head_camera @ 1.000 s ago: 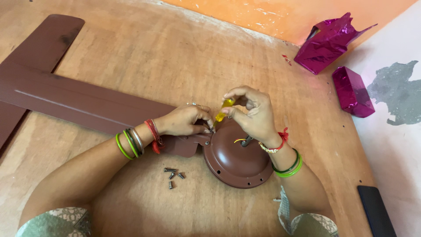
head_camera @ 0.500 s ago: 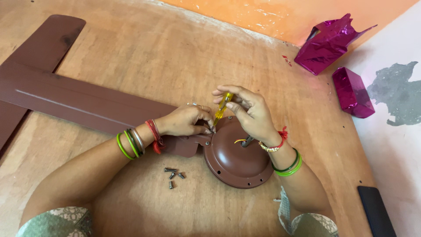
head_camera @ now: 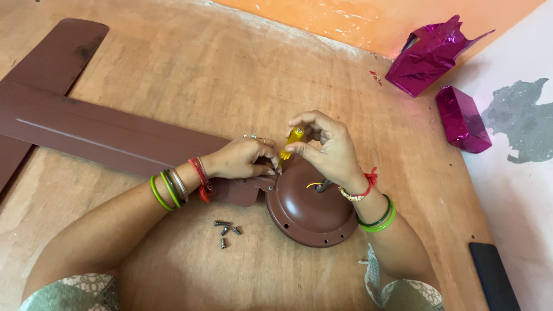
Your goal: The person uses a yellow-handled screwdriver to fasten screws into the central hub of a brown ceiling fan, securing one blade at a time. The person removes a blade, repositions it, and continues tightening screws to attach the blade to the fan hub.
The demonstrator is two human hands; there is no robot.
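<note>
Head view: the yellow-handled screwdriver (head_camera: 292, 140) stands tilted over the upper-left rim of the brown domed fan motor cover (head_camera: 311, 210), handle up-right, tip down-left at the blade bracket. Right hand (head_camera: 331, 148) pinches the handle; left hand (head_camera: 242, 158) closes around the tip (screw itself hidden). Loose screws (head_camera: 226, 231) lie left of the cover.

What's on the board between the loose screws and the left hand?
In the head view, the brown blade bracket lies between the loose screws and the left hand, which rests on its upper edge. Below the bracket, only bare wooden board reaches the screws.
</note>
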